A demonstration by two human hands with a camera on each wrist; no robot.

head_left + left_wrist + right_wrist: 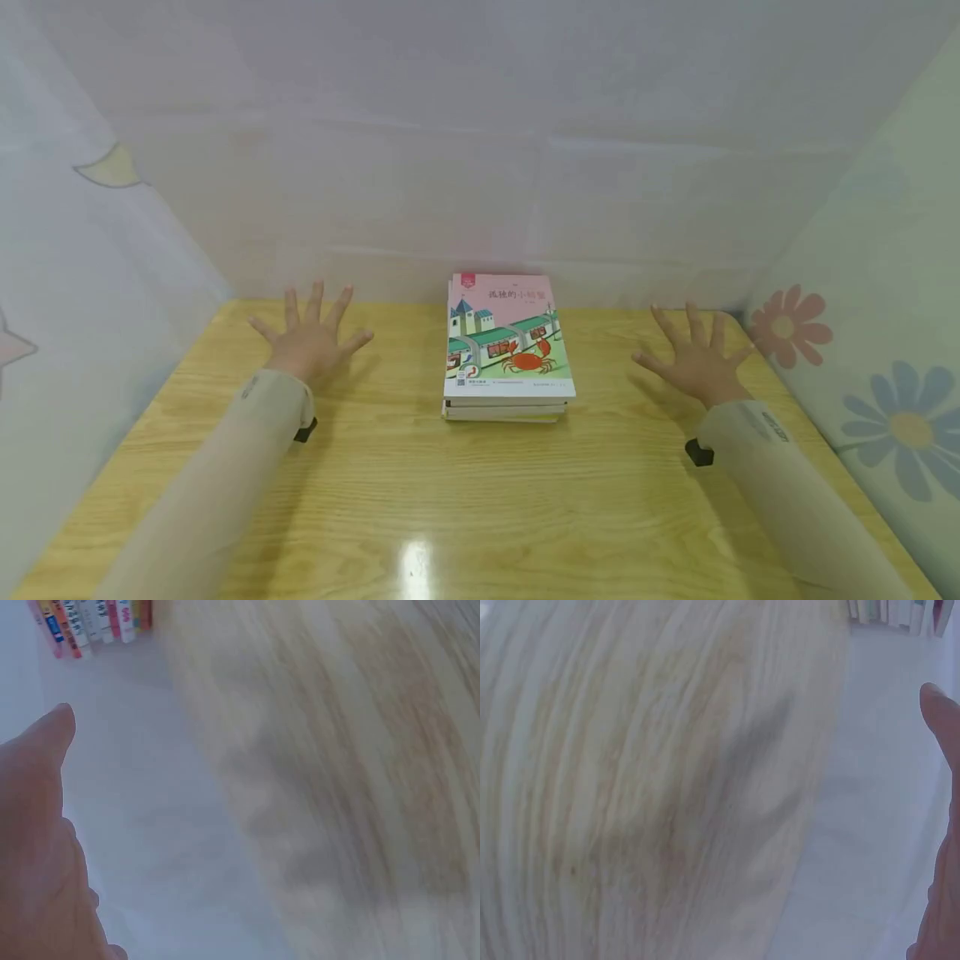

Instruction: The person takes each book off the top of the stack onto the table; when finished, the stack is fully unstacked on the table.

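**Both hands spread flat, books stacked between them**

Left hand (312,337) lies at nine o'clock on the wooden table (480,500), fingers fanned wide, holding nothing. Right hand (696,357) lies at three o'clock, fingers likewise splayed and empty. Between them, well apart from each, sits a small stack of books (507,350); the top cover shows a red crab and a train. Pale fabric walls stand around the table

A wooden table (420,500) bears a book stack (507,346).

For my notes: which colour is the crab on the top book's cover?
Red, best seen in the head view: the red crab on the pink-topped picture book.
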